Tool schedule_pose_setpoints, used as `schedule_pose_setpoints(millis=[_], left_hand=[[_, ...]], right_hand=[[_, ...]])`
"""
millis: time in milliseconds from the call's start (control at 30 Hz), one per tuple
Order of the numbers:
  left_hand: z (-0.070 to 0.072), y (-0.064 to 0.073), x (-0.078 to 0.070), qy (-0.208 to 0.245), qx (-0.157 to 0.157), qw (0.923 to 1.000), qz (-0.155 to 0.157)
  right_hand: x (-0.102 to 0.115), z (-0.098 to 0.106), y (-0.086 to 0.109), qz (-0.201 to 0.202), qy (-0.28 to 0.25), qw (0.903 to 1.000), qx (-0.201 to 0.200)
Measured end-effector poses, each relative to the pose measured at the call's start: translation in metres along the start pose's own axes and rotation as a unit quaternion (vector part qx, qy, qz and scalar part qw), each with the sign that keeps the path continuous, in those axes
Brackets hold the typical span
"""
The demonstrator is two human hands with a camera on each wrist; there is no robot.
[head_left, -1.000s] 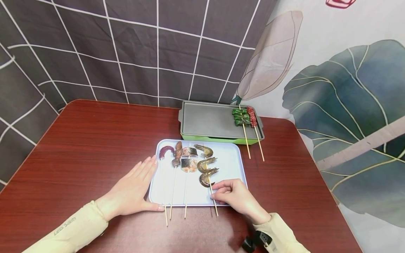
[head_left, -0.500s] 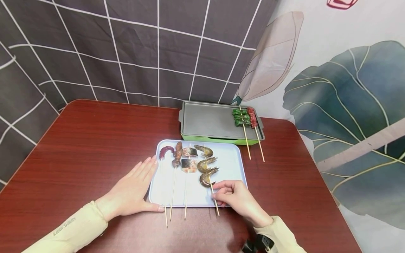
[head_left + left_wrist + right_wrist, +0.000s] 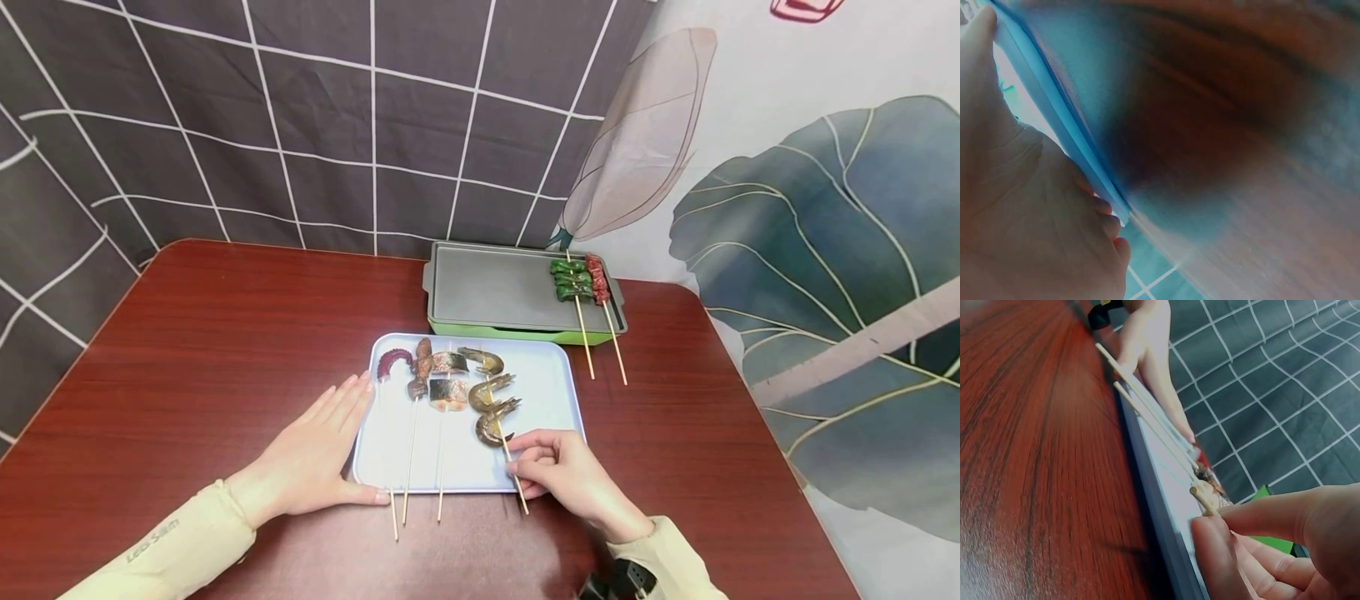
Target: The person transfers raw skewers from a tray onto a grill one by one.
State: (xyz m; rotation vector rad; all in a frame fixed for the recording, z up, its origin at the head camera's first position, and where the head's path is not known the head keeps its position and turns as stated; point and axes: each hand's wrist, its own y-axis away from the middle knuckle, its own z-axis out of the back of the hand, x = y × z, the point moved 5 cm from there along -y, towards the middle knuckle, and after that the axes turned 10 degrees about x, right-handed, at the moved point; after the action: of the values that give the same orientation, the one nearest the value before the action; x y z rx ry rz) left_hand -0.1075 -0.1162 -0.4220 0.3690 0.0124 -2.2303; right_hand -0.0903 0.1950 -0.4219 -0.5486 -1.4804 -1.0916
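Note:
In the head view a white tray (image 3: 543,387) lies on the table. My right hand (image 3: 566,475) pinches the stick of a shrimp skewer (image 3: 491,393) between thumb and fingers, near the tray's front edge. The right wrist view shows that stick's end (image 3: 1202,499) poking out past the thumb. My left hand (image 3: 311,458) rests along the tray's left side, fingers straight, thumb at the front rim. The left wrist view has its palm (image 3: 1029,206) beside the tray's rim (image 3: 1060,112). Left of the shrimp lie a fish skewer (image 3: 447,393), a brown meat skewer (image 3: 422,371) and a purple tentacle skewer (image 3: 393,358).
Behind the tray stands a green grill with a grey plate (image 3: 495,283). On its right end lie a green pepper skewer (image 3: 572,282) and a red meat skewer (image 3: 597,279), sticks hanging over the front. A dark tiled-pattern cloth (image 3: 322,125) closes off the back.
The right hand has shifted slightly right, and the lower end of the shrimp skewer has swung right with it. My left hand has stayed put.

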Motion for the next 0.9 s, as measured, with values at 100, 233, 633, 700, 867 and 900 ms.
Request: schedule_pose_setpoints(millis=[100,233,633,700,867,900], left_hand=[[-0.001,0.000,0.000,-0.001,0.000,1.0000,0.000],[-0.001,0.000,0.000,-0.003,-0.001,1.0000,-0.001],[-0.001,0.001,0.000,-0.006,-0.002,1.0000,-0.001],[-0.001,0.001,0.000,-0.006,-0.002,1.0000,-0.002],[-0.002,0.001,0.000,-0.009,-0.003,1.0000,-0.002],[-0.001,0.001,0.000,-0.009,-0.003,1.0000,-0.002]], right_hand=[[0.001,0.001,0.002,0.008,-0.003,0.9999,0.006],[0.003,0.003,0.006,0.018,0.004,0.9998,0.011],[0.016,0.007,0.017,0.034,0.045,0.9980,0.027],[0.018,0.008,0.018,0.041,0.050,0.9976,0.026],[0.024,0.012,0.022,0.052,0.052,0.9971,0.021],[0.025,0.013,0.022,0.052,0.050,0.9972,0.019]])
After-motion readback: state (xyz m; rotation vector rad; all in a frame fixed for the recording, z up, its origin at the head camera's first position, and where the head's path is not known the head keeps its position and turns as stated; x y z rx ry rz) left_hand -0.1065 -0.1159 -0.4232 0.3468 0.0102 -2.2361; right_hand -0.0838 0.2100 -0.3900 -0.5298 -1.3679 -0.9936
